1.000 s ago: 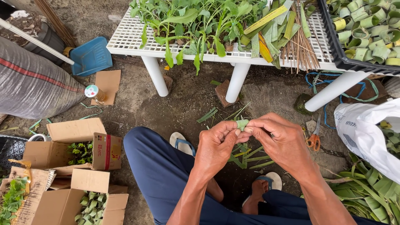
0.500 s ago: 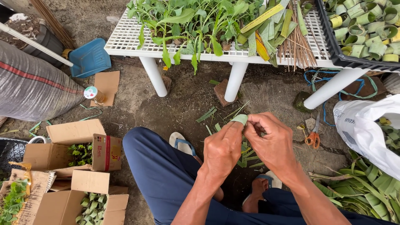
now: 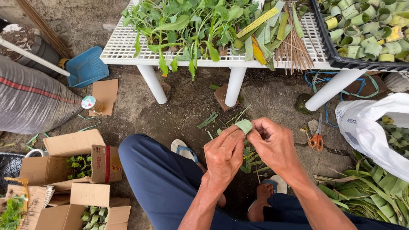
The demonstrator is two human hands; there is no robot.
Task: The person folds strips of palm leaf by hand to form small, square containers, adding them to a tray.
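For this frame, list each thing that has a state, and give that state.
left hand: pinching the leaf strip
right hand: pinching the same strip
leaf strip: green, bent into a loop between both hands
cardboard boxes: flaps open, seedlings inside
scissors: lying on the ground, untouched
black crate: full of rolled leaf rings
white table: upright, bearing seedlings and leaf strips

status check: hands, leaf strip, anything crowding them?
Left hand and right hand both pinch the green leaf strip, curled over at the fingertips. Work held above cut leaf scraps. Nothing between the hands.
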